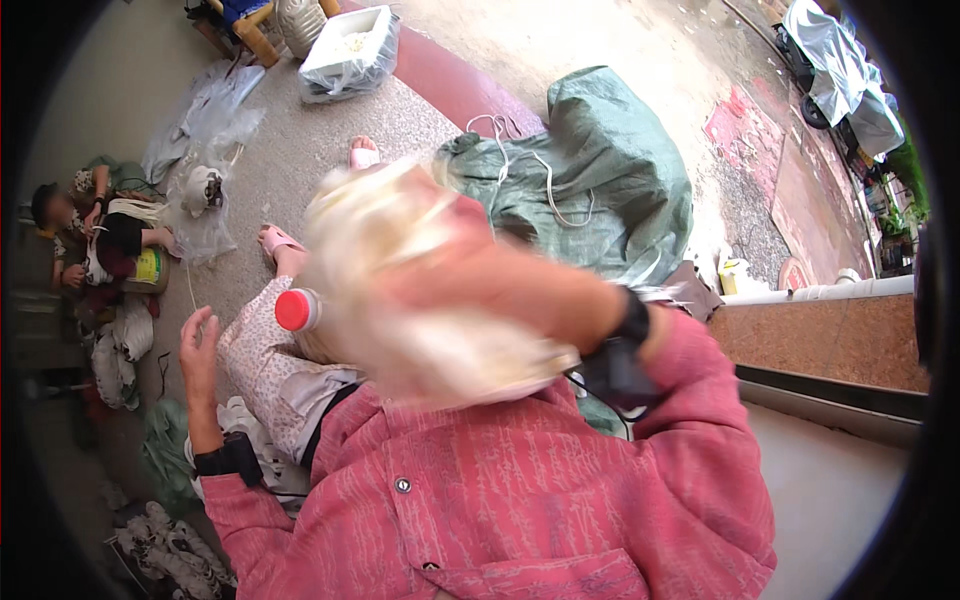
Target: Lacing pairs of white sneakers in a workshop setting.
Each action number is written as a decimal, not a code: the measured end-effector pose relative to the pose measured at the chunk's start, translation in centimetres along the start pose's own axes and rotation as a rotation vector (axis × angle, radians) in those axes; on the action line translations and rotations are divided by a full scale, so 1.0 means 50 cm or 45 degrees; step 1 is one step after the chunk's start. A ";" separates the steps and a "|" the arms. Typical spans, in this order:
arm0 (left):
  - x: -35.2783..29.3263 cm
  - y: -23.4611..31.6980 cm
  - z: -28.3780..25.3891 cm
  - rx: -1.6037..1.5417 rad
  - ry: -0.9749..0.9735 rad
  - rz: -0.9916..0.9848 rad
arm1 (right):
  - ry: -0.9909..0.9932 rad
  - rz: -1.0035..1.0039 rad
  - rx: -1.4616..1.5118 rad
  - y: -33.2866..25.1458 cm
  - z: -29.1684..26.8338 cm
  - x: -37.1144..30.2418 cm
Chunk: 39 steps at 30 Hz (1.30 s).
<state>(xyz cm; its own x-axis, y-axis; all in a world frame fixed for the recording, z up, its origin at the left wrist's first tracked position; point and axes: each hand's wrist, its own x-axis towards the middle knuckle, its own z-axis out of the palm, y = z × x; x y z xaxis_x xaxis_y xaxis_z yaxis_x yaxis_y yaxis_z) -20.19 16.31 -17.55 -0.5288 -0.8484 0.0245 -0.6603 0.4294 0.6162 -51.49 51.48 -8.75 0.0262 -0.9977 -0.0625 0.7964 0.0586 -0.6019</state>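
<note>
My right hand [450,285] sweeps across the middle of the view, badly smeared by motion. It seems to grip a bundle of cream-coloured cloth [430,362], which is blurred too and spreads above and below the hand; the fingers cannot be made out singly. My left hand [198,345] is raised at the left beside my knee, fingers apart, with nothing visible in it. Between the hands, a bottle with a red cap [294,310] pokes out beside the cloth, its body mostly hidden.
Beyond my right arm slumps a big green woven sack [620,170] with white cords. A white foam box [350,50] in plastic stands on the far floor. At the left, another person [100,220] sits near white bundles [125,340]. A low ledge [820,335] runs along the right.
</note>
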 end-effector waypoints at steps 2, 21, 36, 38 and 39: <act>0.011 0.083 0.003 -0.305 -0.085 0.074 | -0.248 -0.234 -1.212 0.037 -0.010 0.079; 0.004 0.409 0.377 0.206 -0.610 1.370 | 0.568 0.625 -1.336 0.213 -0.476 -0.048; 0.031 0.374 0.463 0.344 -0.847 1.296 | 1.457 0.147 -1.803 0.297 -0.839 0.153; 0.025 0.380 0.490 0.300 -0.892 1.319 | 1.414 -0.170 -1.738 0.321 -0.892 0.111; 0.022 0.341 0.465 0.340 -0.836 1.259 | 1.455 -0.179 -1.202 0.313 -0.807 0.164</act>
<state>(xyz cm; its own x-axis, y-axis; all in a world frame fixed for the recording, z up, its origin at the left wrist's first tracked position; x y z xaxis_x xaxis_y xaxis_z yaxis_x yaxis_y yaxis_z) -44.43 29.90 -25.30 -0.9844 0.1661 -0.0585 0.1327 0.9180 0.3738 -63.18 45.59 -50.84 -0.8479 -0.4576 -0.2677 0.0645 0.4121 -0.9089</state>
